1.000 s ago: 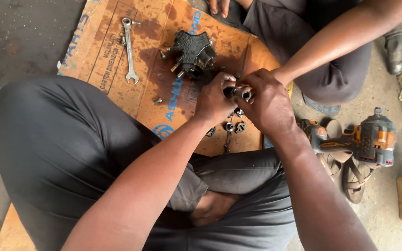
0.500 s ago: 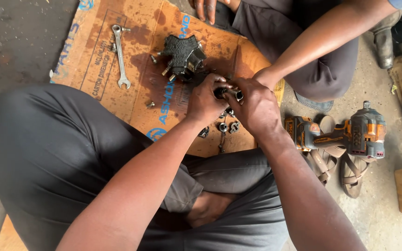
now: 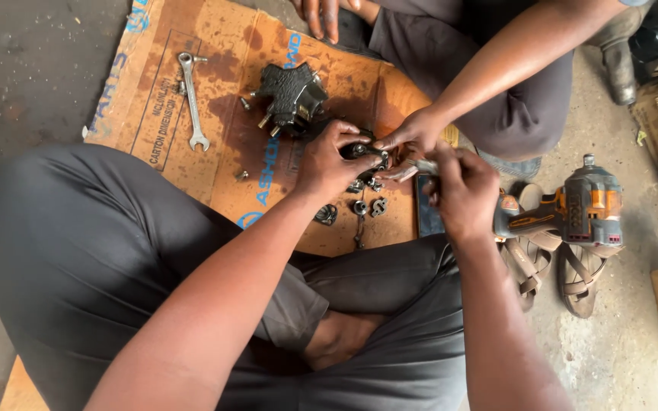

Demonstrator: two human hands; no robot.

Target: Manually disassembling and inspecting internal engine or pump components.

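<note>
Head view: oily brown cardboard sheet (image 3: pixel 192 68), steel spanner (image 3: pixel 192 99), black pump housing (image 3: pixel 292 95) nearby.
Left hand (image 3: pixel 329 161): pinching small dark metal part (image 3: pixel 361 150), axis unclear.
Right hand (image 3: pixel 462 190): gripping slim metal tool (image 3: pixel 413 167), pointing left.
Co-worker's hand (image 3: pixel 413 131): touching the part.

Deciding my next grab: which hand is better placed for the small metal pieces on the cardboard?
Probably left: the left hand hovers beside the metal pieces; the right hand is farther, gripping a slim tool.

We have a single view, worn on the head and looking steeply down over our own crossed legs in dark grey trousers (image 3: pixel 93 259). It sits close, so our forearms rise from the lower edge towards the frame's centre. The oil-stained brown cardboard sheet (image 3: pixel 215 99) fills the upper left; the grey concrete floor (image 3: pixel 618 342) runs down the right.
</note>
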